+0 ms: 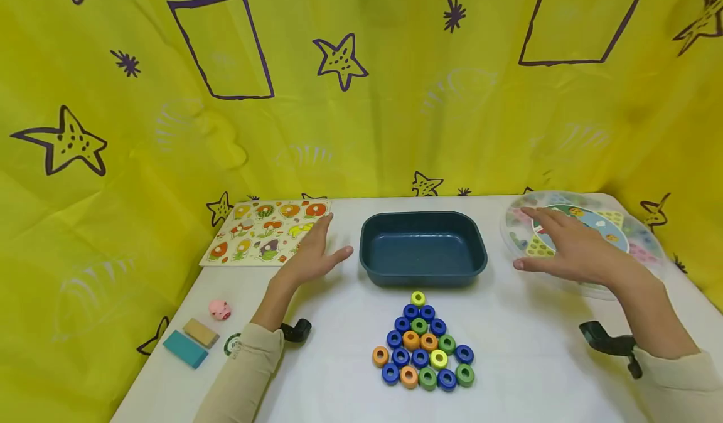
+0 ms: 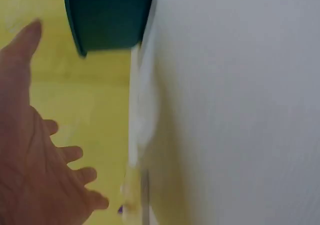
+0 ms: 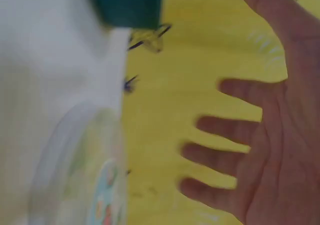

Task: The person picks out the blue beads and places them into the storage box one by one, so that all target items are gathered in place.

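Note:
My left hand hovers left of a dark teal rectangular tub, fingers straight and thumb spread towards it. On the tub's other side my right hand hangs in front of a round clear plastic case, its fingers extended. Neither palm holds anything in the wrist views, where the left hand and right hand show spread fingers. Just below the tub, blue, green, orange and yellow ring-shaped beads lie in a rough triangle. The tub's inside shows no contents.
A fruit-and-vegetable picture board lies at the back left, partly behind my left hand. Nearer are a pink pig toy, a tan block and a teal block. A yellow patterned curtain borders the white table.

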A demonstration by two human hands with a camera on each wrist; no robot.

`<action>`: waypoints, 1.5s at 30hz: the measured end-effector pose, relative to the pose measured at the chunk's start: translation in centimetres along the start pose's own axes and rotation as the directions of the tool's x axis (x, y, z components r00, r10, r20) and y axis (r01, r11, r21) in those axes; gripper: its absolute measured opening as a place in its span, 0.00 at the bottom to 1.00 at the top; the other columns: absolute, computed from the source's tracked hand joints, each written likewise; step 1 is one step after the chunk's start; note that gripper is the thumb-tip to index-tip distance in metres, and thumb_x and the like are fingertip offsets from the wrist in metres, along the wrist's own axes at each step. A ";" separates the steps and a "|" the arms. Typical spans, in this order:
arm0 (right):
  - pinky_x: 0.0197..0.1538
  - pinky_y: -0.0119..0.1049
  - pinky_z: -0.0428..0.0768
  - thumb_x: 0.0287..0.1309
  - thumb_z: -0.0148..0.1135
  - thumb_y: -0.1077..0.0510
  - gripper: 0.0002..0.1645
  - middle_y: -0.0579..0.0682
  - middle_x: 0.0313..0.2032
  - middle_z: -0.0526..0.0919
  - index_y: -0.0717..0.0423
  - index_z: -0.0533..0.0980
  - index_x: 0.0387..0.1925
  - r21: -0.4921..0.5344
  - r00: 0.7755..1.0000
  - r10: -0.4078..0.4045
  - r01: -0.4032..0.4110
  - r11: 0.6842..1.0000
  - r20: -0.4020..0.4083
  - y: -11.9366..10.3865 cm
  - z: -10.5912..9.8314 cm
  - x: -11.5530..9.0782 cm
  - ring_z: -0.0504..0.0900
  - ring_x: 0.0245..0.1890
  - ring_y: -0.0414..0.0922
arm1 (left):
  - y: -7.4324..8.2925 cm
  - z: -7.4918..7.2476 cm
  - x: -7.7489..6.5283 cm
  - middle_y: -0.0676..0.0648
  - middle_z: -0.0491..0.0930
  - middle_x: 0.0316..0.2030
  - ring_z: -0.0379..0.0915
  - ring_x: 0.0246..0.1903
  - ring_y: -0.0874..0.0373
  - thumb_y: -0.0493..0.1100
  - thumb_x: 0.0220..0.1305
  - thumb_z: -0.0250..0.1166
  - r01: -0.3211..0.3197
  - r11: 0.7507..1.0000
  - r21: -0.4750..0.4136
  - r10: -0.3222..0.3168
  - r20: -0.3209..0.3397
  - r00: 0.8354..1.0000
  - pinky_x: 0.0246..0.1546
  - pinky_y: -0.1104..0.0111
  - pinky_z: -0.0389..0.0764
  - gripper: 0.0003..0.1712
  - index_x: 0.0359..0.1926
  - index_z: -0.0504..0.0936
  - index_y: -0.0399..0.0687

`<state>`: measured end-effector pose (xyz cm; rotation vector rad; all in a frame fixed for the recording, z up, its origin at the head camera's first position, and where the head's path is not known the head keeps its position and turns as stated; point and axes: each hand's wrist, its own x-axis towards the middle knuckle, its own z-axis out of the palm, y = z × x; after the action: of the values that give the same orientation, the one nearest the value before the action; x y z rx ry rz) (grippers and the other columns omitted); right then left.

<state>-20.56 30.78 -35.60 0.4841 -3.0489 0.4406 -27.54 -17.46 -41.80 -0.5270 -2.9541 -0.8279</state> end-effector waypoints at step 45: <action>0.17 0.29 0.68 0.47 0.71 0.55 0.17 0.41 0.15 0.72 0.46 0.81 0.42 0.741 0.871 -0.420 0.102 0.663 0.255 -6.9 10.8 -3.9 0.67 0.16 0.32 | 6.3 1.9 -1.3 0.40 0.41 0.71 0.38 0.68 0.44 0.38 0.70 0.49 0.008 0.753 -0.658 0.117 0.146 0.982 0.64 0.51 0.48 0.35 0.72 0.43 0.42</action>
<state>-14.54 22.59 -44.33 1.1687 -2.9432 1.7281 -24.14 -11.86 -40.46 -0.7320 -2.6887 -1.9279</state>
